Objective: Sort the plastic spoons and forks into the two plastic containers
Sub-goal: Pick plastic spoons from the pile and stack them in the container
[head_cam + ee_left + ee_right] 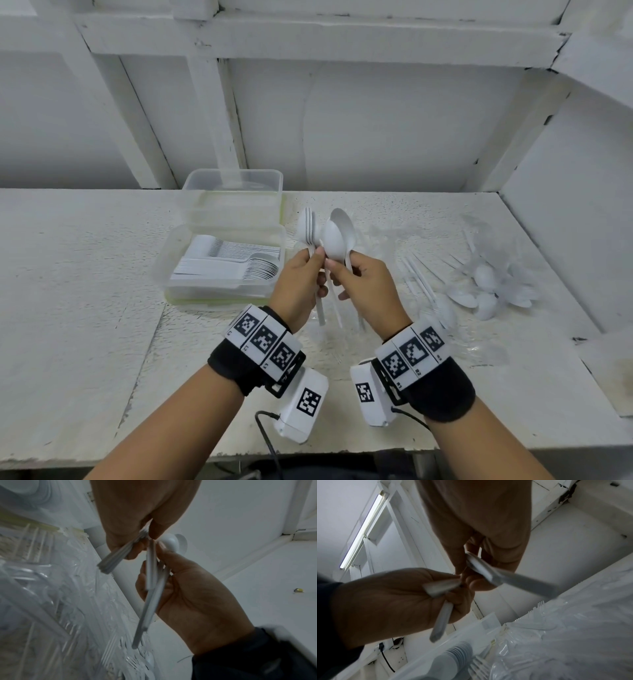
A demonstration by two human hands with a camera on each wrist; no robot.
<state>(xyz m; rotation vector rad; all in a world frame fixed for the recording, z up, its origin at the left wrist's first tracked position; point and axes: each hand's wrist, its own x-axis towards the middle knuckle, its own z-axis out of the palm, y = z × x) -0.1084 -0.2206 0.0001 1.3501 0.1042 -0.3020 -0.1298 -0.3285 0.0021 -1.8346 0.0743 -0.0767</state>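
Observation:
My left hand (317,260) grips a small bunch of white plastic forks (308,228), tines up, above the table. Right beside it my right hand (342,270) grips a few white spoons (337,236), bowls up; the two hands touch. In the left wrist view the fork handles (116,557) stick out below my left hand (145,538). In the right wrist view the spoon handles (513,578) run through my right hand (467,566). The near clear container (164,260) holds rows of stacked white cutlery. The far clear container (191,192) looks empty.
Loose white spoons (489,291) and forks (421,281) lie on crumpled clear wrap (486,353) on the right of the white table (68,274). A white wall and shelf frame close off the back and right. A black cable (267,442) hangs at the front edge.

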